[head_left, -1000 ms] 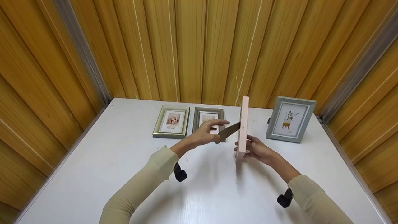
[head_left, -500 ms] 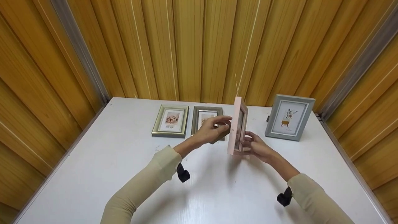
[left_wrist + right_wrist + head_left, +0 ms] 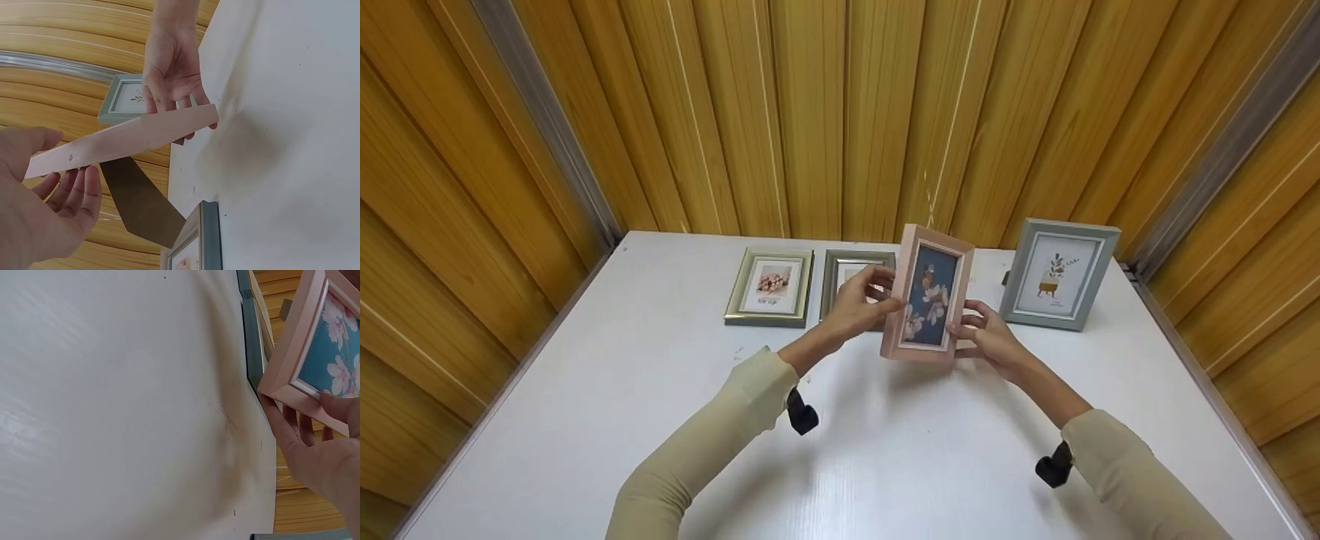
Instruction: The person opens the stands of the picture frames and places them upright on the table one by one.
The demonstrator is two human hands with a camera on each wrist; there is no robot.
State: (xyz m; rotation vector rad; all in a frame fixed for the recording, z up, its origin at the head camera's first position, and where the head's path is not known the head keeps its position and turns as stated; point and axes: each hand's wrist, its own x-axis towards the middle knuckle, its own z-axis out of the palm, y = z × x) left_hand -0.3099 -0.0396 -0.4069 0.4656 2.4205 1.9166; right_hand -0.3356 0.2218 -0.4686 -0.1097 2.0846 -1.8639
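Note:
Both hands hold a pink picture frame [image 3: 894, 330] above the table, its blue print of pale blossoms facing the head camera. My left hand [image 3: 855, 304] grips the left side, thumb at the front edge. At the opposite side my right hand [image 3: 994, 341] pinches the frame, thumb on the front and fingers behind. In the left wrist view a brown stand leg [image 3: 140, 202] juts out from the back of the pink frame. A blossom print [image 3: 337, 349] fills the held frame in the right wrist view.
A gold-edged frame [image 3: 769, 289] lies at the left back of the white table [image 3: 660, 397]. Partly behind my left hand lies a grey-brown frame [image 3: 831, 274]. The grey-green frame [image 3: 1061, 274] stands upright at the right. Wood-patterned walls [image 3: 810, 112] enclose the table.
The pink frame has turned from edge-on so that its print faces the head camera, and shifted slightly left. My left hand has moved from the stand leg to the frame's left edge.

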